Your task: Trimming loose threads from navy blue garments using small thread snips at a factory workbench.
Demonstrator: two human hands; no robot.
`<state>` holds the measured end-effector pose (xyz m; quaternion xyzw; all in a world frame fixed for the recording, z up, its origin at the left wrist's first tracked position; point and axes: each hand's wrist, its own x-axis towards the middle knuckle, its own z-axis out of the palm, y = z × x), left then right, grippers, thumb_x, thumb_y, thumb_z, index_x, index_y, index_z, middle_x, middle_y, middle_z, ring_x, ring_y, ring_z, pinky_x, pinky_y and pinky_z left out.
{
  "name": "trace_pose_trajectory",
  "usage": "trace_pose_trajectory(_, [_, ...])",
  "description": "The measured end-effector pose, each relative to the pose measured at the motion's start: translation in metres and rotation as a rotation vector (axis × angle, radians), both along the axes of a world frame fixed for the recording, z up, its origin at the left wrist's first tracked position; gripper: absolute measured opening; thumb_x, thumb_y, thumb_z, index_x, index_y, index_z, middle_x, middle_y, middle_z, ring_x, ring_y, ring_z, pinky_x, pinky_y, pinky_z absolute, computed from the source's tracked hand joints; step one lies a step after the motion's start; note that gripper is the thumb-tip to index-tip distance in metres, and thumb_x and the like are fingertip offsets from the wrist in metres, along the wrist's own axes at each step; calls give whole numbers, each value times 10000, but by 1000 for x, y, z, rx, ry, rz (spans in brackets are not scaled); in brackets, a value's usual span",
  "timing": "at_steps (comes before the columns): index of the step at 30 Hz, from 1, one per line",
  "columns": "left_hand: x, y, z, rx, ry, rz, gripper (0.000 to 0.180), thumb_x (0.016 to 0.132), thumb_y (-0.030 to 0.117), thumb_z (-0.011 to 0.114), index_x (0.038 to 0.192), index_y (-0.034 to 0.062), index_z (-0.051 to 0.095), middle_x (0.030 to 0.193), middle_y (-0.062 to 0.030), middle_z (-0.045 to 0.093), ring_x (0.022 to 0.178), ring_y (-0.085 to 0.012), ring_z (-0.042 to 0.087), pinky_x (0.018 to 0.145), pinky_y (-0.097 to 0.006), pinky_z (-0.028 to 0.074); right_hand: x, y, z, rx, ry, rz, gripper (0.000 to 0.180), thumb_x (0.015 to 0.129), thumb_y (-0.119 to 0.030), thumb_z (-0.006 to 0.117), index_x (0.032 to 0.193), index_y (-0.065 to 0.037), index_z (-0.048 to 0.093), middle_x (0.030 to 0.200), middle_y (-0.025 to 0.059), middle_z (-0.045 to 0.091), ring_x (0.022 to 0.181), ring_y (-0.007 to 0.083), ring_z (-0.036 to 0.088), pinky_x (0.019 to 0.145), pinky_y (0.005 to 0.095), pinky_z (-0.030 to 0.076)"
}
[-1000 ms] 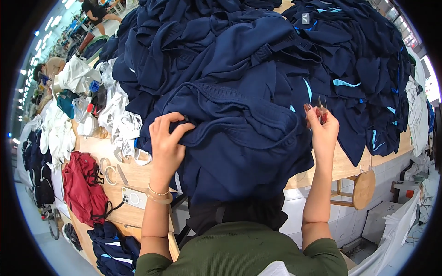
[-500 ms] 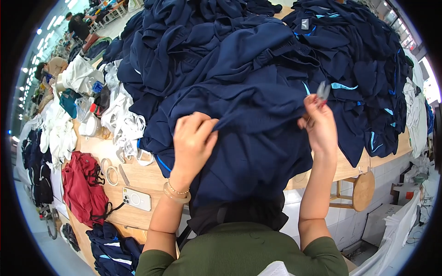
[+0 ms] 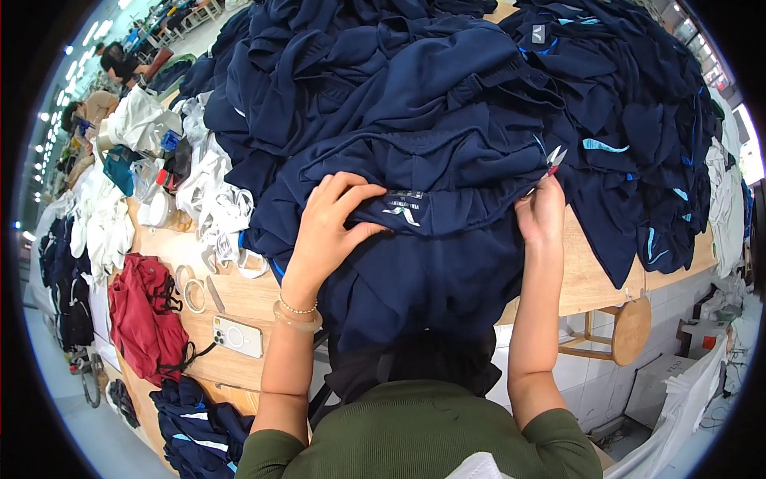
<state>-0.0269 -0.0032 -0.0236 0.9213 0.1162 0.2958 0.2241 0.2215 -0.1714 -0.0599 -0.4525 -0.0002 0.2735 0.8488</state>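
Observation:
Navy trousers (image 3: 431, 275) lie across my lap and the table edge, their elastic waistband held open toward me. A pale print shows inside the waistband. My left hand (image 3: 339, 219) pinches the band just left of that print, thumb below and fingers above. At the band's right end, my right hand (image 3: 542, 209) is closed around small red-handled thread snips (image 3: 554, 162), blades pointing up and away. Its fingers also seem to grip the band's edge, though the fingertips are partly hidden.
Big heaps of navy garments (image 3: 319, 72) cover the far table. To the left are white cloth pieces (image 3: 104, 227), tape rolls (image 3: 194, 295), a phone (image 3: 237, 336) and a red bag (image 3: 148, 319). A wooden stool (image 3: 630, 331) stands at right. People work in the far left background.
The waistband has been turned up and opened, bringing the inside print into view. My right hand with the snips has lowered slightly to the band; my left hand has shifted a little.

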Motion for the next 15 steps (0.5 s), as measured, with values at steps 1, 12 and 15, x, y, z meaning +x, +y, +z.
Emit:
trace_pose_trajectory(1, [0,-2,7,-43,-21,1,345,685,109,767,1007,60,654,964,-51,575,910,-253,547,817,-359,436,-3,-3,5,-3,1,0,255,1012,-124,382,1147,-17,569,1079,88,646,964,208,634,839,356,506])
trace_pose_trajectory(12, [48,-58,13,-186,-166,-66,200,751,45,753,918,18,647,881,-88,579,760,-237,596,652,-318,493,-6,-19,7,-94,-135,-1,249,1001,-92,417,1170,-7,579,1078,70,645,958,163,647,832,318,519])
trace_pose_trajectory(15, [61,-79,16,-167,-276,-115,142,753,53,754,803,18,625,772,-74,546,703,-246,572,618,-333,475,-9,-20,6,-55,-147,52,241,988,-89,428,1171,-25,572,1044,54,646,907,143,644,772,294,512])
